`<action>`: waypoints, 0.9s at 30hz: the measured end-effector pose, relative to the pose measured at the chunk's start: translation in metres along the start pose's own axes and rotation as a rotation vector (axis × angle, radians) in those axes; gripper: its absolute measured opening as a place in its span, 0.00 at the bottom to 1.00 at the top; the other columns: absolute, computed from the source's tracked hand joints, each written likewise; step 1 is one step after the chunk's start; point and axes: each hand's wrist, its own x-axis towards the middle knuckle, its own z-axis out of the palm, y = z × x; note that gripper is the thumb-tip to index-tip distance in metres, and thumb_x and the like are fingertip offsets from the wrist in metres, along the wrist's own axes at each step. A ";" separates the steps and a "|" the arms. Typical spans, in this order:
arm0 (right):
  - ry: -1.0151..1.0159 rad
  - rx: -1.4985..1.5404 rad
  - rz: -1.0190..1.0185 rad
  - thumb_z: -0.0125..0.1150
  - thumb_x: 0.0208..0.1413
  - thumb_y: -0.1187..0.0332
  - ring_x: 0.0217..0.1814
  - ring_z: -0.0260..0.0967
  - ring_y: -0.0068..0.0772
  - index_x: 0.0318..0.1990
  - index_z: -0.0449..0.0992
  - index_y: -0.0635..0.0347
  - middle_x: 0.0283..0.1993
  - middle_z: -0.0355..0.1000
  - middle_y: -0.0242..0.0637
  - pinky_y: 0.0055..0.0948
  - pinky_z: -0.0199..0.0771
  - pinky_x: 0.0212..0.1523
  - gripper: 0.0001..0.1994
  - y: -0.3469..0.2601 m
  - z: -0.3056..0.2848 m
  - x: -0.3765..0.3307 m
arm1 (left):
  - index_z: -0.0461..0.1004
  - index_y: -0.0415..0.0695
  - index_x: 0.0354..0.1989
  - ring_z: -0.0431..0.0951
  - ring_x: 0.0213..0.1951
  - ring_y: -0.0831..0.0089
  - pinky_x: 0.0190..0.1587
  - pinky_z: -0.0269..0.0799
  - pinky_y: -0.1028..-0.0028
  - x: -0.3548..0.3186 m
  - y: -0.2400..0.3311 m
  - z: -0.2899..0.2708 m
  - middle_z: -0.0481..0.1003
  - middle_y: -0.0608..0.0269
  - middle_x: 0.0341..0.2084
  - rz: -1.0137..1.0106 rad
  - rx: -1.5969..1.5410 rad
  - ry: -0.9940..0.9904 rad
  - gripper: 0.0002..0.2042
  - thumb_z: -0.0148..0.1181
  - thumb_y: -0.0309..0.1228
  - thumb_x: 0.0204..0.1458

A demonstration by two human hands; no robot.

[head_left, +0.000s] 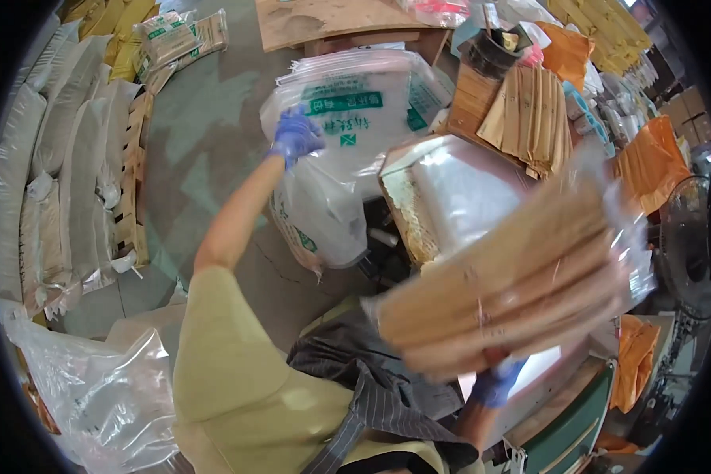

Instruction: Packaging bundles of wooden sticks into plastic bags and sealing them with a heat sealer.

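The bundle of brown sticks in clear wrap on the near right is smeared by motion, so its single pieces cannot be counted. It hides most of the right hand; only some blue-gloved fingers show under it, and the grip itself is not clear. The bundle also covers part of the bench. On the far right, the small things beside the orange bags are too small to tell.

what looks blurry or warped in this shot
Head view: the clear bag of wooden sticks in the right hand is smeared by motion blur; the left hand on the white printed bag is sharper; fisheye bends the stacked sacks near the dark rim.
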 end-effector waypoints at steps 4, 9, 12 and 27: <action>-0.438 -0.547 -0.795 0.63 0.36 0.70 0.33 0.71 0.30 0.35 0.75 0.63 0.36 0.73 0.36 0.30 0.71 0.37 0.14 -0.023 0.150 0.057 | 0.73 0.45 0.40 0.70 0.44 0.60 0.48 0.64 0.71 -0.008 -0.164 0.050 0.69 0.53 0.44 -0.216 0.038 -1.012 0.22 0.62 0.38 0.31; -0.257 -0.162 -0.641 0.65 0.32 0.66 0.40 0.66 0.43 0.45 0.65 0.61 0.39 0.66 0.45 0.33 0.68 0.38 0.27 0.066 0.292 0.067 | 0.67 0.45 0.48 0.70 0.45 0.64 0.49 0.64 0.70 -0.034 -0.151 0.052 0.69 0.58 0.45 0.178 -0.266 -1.131 0.25 0.59 0.31 0.35; -0.539 -0.354 -0.300 0.68 0.30 0.64 0.41 0.66 0.43 0.50 0.58 0.61 0.41 0.65 0.47 0.36 0.68 0.41 0.36 0.152 0.283 0.047 | 0.64 0.45 0.51 0.70 0.43 0.66 0.49 0.65 0.70 -0.057 -0.148 0.010 0.71 0.62 0.41 0.351 -0.484 -0.980 0.27 0.58 0.25 0.37; -0.575 -0.053 -0.422 0.60 0.34 0.76 0.51 0.61 0.27 0.53 0.56 0.63 0.50 0.63 0.41 0.26 0.62 0.50 0.33 0.103 0.282 0.021 | 0.48 0.44 0.61 0.62 0.53 0.65 0.56 0.57 0.67 -0.103 -0.100 -0.053 0.59 0.58 0.54 -0.754 -1.718 -0.750 0.28 0.49 0.34 0.52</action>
